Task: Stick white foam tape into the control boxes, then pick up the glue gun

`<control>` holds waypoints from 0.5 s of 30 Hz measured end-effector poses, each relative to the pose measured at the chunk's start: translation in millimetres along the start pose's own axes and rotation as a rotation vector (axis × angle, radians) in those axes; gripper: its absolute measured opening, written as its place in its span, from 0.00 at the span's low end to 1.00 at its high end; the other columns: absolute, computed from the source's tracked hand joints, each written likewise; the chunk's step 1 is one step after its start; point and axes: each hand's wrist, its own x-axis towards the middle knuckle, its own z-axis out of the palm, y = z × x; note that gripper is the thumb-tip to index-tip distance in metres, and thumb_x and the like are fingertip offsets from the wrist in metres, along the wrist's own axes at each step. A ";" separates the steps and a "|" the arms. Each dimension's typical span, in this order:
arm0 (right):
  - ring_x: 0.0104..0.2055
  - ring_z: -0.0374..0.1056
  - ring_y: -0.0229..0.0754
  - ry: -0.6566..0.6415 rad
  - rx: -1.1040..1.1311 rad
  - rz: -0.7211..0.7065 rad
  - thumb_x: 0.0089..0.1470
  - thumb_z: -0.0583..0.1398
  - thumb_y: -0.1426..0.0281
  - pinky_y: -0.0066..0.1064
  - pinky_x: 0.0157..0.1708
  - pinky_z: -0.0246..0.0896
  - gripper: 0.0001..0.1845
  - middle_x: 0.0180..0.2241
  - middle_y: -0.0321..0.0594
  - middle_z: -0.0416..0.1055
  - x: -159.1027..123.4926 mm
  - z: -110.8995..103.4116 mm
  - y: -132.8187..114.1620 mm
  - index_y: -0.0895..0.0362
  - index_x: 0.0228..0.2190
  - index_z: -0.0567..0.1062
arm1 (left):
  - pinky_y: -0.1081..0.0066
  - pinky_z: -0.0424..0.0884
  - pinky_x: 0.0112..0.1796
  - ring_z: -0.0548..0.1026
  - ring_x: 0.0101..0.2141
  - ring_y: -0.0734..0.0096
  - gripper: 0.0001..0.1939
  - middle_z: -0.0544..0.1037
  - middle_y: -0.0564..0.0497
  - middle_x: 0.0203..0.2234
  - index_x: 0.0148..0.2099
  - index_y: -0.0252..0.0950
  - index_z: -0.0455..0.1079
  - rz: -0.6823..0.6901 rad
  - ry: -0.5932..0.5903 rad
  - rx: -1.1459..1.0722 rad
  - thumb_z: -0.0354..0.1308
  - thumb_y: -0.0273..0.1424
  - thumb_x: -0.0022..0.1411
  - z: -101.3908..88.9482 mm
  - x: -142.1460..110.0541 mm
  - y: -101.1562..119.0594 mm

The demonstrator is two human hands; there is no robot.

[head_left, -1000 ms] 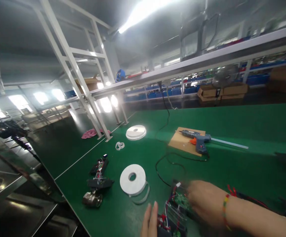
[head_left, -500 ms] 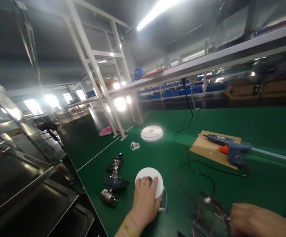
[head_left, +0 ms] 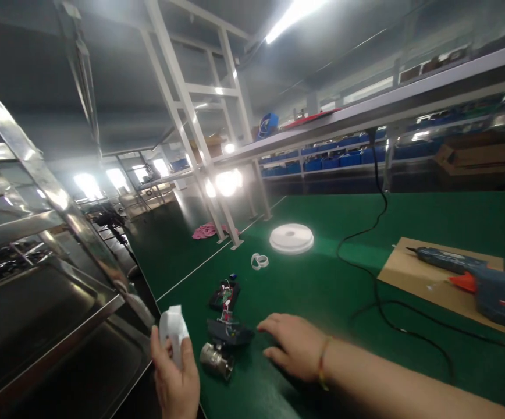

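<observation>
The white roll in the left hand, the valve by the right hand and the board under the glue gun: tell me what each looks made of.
White roll, held in the left hand: matte white foam or paper tape, judging by its wound layers. Valve, beside the right hand: shiny silver metal with bright highlights. Board under the glue gun: flat, dull brown cardboard, possibly thin wood.

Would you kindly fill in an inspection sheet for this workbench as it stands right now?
Surface: green bench mat.
Job's things: white tape roll held on edge; black module with metal valve.
Clutter: circuit board, flat tape roll, small tape ring, glue gun on cardboard, pink cloth.
Grippers: left hand grips the roll; right hand open, palm down beside the module.
Cables: black cord crosses the mat.
Surroundings: steel rack, white frame.
</observation>
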 end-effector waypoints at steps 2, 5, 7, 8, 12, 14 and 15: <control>0.55 0.69 0.55 -0.016 -0.005 -0.024 0.53 0.64 0.66 0.43 0.56 0.64 0.29 0.55 0.50 0.70 33.8 28.9 -6.5 0.57 0.57 0.71 | 0.55 0.76 0.39 0.79 0.43 0.48 0.39 0.76 0.37 0.47 0.72 0.36 0.41 -0.010 -0.043 0.031 0.48 0.50 0.68 14.3 -1.2 2.2; 0.54 0.70 0.56 -0.027 -0.036 -0.024 0.52 0.64 0.69 0.42 0.54 0.65 0.29 0.53 0.51 0.72 58.8 52.9 -8.7 0.59 0.56 0.71 | 0.45 0.71 0.49 0.74 0.51 0.38 0.47 0.72 0.30 0.54 0.72 0.33 0.39 0.076 -0.137 0.119 0.53 0.53 0.63 34.1 -7.1 7.8; 0.53 0.71 0.55 -0.027 -0.065 -0.027 0.53 0.61 0.72 0.41 0.52 0.66 0.25 0.50 0.52 0.73 60.2 57.4 -8.8 0.60 0.54 0.72 | 0.42 0.67 0.52 0.72 0.53 0.36 0.52 0.71 0.30 0.55 0.73 0.31 0.37 0.150 -0.241 0.220 0.58 0.52 0.60 40.5 -8.1 11.0; 0.52 0.71 0.55 -0.026 -0.083 -0.030 0.54 0.60 0.73 0.40 0.51 0.66 0.24 0.49 0.53 0.74 57.9 58.1 -9.0 0.60 0.53 0.73 | 0.43 0.67 0.52 0.73 0.53 0.38 0.54 0.71 0.30 0.55 0.73 0.31 0.34 0.176 -0.298 0.252 0.60 0.49 0.58 41.2 -7.8 12.2; 0.45 0.74 0.55 -0.087 -0.146 -0.056 0.52 0.61 0.72 0.36 0.41 0.67 0.18 0.43 0.51 0.77 41.0 63.3 -12.3 0.60 0.46 0.76 | 0.48 0.65 0.56 0.70 0.56 0.45 0.65 0.67 0.36 0.60 0.73 0.37 0.27 0.339 -0.472 0.221 0.68 0.33 0.45 35.4 -11.9 13.4; 0.42 0.76 0.53 -0.178 -0.183 -0.107 0.55 0.61 0.69 0.31 0.33 0.64 0.15 0.42 0.47 0.79 29.8 66.2 -13.3 0.58 0.45 0.78 | 0.46 0.63 0.58 0.68 0.58 0.44 0.66 0.63 0.37 0.64 0.73 0.39 0.25 0.486 -0.517 0.191 0.66 0.30 0.43 31.8 -21.3 12.0; 0.41 0.76 0.50 -0.232 -0.195 -0.146 0.58 0.60 0.68 0.30 0.29 0.61 0.15 0.42 0.46 0.79 23.2 65.5 -12.8 0.57 0.46 0.78 | 0.45 0.62 0.58 0.68 0.58 0.44 0.63 0.62 0.37 0.64 0.73 0.40 0.24 0.537 -0.524 0.173 0.64 0.30 0.47 30.5 -28.1 11.4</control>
